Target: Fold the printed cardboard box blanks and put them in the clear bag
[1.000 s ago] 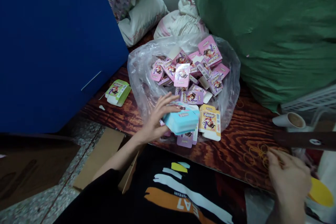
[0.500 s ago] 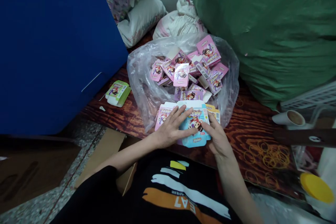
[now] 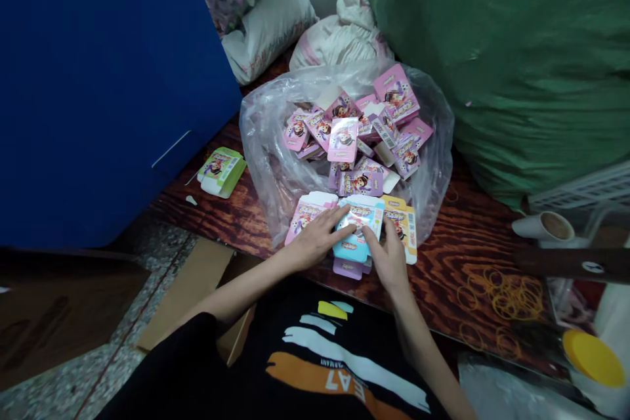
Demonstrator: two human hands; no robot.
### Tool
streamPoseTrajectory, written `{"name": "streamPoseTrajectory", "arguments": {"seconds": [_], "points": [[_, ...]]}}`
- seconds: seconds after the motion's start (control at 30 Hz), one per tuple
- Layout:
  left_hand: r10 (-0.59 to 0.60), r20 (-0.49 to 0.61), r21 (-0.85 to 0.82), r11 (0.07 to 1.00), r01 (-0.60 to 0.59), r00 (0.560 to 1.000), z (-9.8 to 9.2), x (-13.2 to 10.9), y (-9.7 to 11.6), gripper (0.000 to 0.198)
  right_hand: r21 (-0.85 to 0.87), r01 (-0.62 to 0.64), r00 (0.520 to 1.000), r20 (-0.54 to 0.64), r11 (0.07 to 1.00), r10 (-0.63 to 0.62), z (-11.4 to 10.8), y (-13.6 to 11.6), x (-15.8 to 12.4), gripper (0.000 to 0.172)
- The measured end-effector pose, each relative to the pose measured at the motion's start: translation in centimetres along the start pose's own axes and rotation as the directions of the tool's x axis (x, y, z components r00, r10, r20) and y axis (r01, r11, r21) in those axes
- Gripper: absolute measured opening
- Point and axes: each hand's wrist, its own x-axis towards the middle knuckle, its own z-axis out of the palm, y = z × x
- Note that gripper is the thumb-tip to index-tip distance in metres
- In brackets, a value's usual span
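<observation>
A light-blue flattened box (image 3: 355, 251) with a cartoon print lies under both hands, on top of a purple flattened box (image 3: 347, 268) that shows below it. My left hand (image 3: 315, 241) rests on the blue box's left side, its fingers stretched out flat. My right hand (image 3: 391, 259) has its thumb on the blue face and its fingers along the right edge. To the left a pink box (image 3: 306, 213) is partly covered by my left hand. An orange-yellow box (image 3: 409, 230) lies to the right, touching my right fingers.
Behind is an open clear plastic bag (image 3: 268, 144) with pink and purple boxes (image 3: 343, 138). A green box (image 3: 221, 172) lies to the left. Rubber bands (image 3: 514, 295) and a paper cup (image 3: 544, 226) are at right. A blue panel (image 3: 113, 98) and green sack (image 3: 502, 65) flank the table.
The blue box has moved slightly up-left and lies lower over the others, uncovering more of the orange-yellow and purple boxes. My right hand has shifted left with it.
</observation>
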Motion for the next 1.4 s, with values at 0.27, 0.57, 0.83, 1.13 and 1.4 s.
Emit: {"name": "streamPoseTrajectory", "arguments": {"seconds": [0.27, 0.57, 0.83, 1.13, 1.4], "points": [[-0.038, 0.226, 0.125, 0.992, 0.010, 0.973, -1.0, 0.7, 1.8, 0.066, -0.521, 0.209, 0.959, -0.054, 0.828, -0.277, -1.9, 1.0, -0.3, 0.049], [-0.140, 0.340, 0.018, 0.990, 0.143, 0.930, -2.8, 1.0, 3.9, 0.077, -0.689, 0.459, 0.874, 0.237, 0.560, -0.424, -3.0, 0.4, 1.6, 0.055], [-0.247, 0.299, 0.140, 0.967, 0.214, 0.922, -0.7, 1.6, 4.9, 0.078, -0.662, 0.570, 0.808, 0.346, 0.487, -0.477, -3.1, -0.8, 3.5, 0.028], [-0.345, 0.127, -0.281, 0.886, 0.368, 0.930, -3.5, 2.3, 5.0, 0.084, -0.249, 0.414, 0.903, -0.012, 0.875, -0.431, -3.3, -1.7, 6.8, 0.026], [-0.138, 0.463, -0.885, -0.133, 0.447, 0.876, -4.6, 3.8, 5.2, 0.094, 0.036, 0.577, 0.801, 0.170, 0.816, -0.574, -4.5, -8.5, 1.8, 0.020]]}}
